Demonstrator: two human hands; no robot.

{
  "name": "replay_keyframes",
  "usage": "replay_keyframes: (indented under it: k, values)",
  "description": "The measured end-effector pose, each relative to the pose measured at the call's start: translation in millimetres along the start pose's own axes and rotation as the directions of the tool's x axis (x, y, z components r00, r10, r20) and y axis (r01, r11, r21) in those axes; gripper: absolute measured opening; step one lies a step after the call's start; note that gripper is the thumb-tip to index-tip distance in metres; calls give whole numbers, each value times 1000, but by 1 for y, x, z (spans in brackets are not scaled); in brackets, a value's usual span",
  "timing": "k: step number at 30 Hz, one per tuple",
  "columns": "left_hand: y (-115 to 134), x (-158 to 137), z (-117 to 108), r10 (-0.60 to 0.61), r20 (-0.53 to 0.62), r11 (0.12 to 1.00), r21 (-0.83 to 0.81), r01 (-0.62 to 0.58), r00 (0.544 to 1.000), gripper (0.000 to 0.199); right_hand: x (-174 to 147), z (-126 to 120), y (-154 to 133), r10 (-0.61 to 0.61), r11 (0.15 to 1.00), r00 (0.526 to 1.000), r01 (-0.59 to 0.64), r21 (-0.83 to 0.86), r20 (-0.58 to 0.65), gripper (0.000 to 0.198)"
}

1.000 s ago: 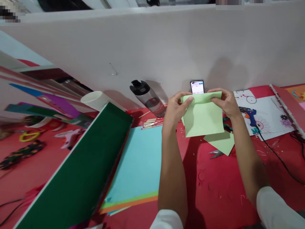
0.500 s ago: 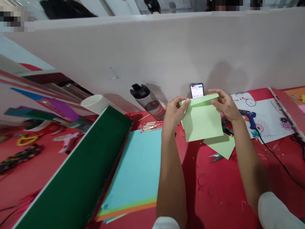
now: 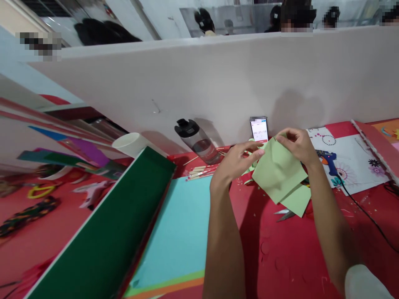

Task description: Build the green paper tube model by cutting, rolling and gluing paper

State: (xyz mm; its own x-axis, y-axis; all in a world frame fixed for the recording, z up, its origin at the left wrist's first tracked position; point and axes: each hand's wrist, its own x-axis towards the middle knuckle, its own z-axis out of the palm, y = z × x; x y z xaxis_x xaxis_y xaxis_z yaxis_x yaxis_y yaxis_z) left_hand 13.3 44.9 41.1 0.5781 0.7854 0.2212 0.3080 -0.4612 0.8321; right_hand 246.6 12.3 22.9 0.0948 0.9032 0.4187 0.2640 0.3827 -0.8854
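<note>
My right hand [image 3: 296, 144] pinches the upper edge of a light green sheet of paper [image 3: 277, 170], which hangs tilted with creases across it. My left hand [image 3: 238, 161] is beside the sheet's left edge, its fingers stretched and apart, with the thumb close to the paper. Underneath, a second light green paper [image 3: 298, 200] lies on the red table. The blades of a pair of scissors [image 3: 284, 214] poke out from under it; their handles are mostly hidden. Small light green cut pieces [image 3: 248, 169] show partly behind my left hand.
Left of my arms stand a green board [image 3: 102, 224] and blue paper sheets [image 3: 177, 232]. A water bottle [image 3: 201, 143], wooden sticks [image 3: 201, 171] and a phone [image 3: 259, 129] are near the white partition [image 3: 199, 83]. A blue glue gun [image 3: 330, 161] with its cord lies right.
The green sheet has turned from squarely held to a slanted angle and come lower. My left hand has let go of its corner; my right hand keeps its pinch.
</note>
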Motion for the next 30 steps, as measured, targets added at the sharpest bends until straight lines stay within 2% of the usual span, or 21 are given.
replay_keyframes:
  k: [3,5,7,9,11,12,14,16,18,19,21,23,24,26,30]
  values:
    - [11,-4,-2,64,100,997,30,-67,993,39,-3,1,-11,-32,993,991,46,-111,129,28]
    - [15,-6,-3,63,141,996,56,-71,988,35,-5,4,-18,-35,986,980,66,-153,197,26]
    - [14,-7,-3,22,114,998,60,-29,993,32,-5,8,-25,-61,980,982,93,-176,181,23]
    - [8,-6,-2,-35,12,999,-10,35,999,26,-5,9,-28,-142,966,989,149,-210,49,23]
    - [-2,-2,-2,-119,-150,984,-151,96,981,16,-3,7,-27,-246,948,952,198,-248,-182,24]
    - [-7,0,-2,-171,-241,966,-232,115,955,13,-2,5,-25,-280,945,912,206,-254,-301,24]
    - [-15,5,0,-257,-414,921,-378,92,873,15,1,-1,-15,-278,957,826,194,-217,-489,26]
    - [-21,10,3,-309,-495,858,-514,13,812,22,4,-7,-2,-217,976,806,168,-138,-551,34]
    - [-22,16,8,-344,-513,772,-631,-73,787,32,6,-9,10,-105,994,841,111,-21,-531,47]
    - [-22,18,12,-359,-512,730,-676,-107,780,36,7,-9,14,-26,997,873,57,48,-487,54]
    - [-20,22,20,-378,-495,666,-733,-142,782,43,7,-3,18,161,973,944,-103,207,-289,64]
    - [-18,24,29,-376,-456,635,-761,-133,807,44,5,6,16,273,913,961,-248,324,-34,69]
    - [-17,25,34,-370,-430,631,-767,-117,824,44,5,12,13,279,890,959,-279,361,54,70]
    - [-15,25,40,-345,-374,640,-765,-76,861,44,4,22,8,221,879,971,-240,411,96,68]
    - [-17,21,41,-270,-266,702,-712,0,926,44,4,29,4,101,896,993,-66,439,-55,54]
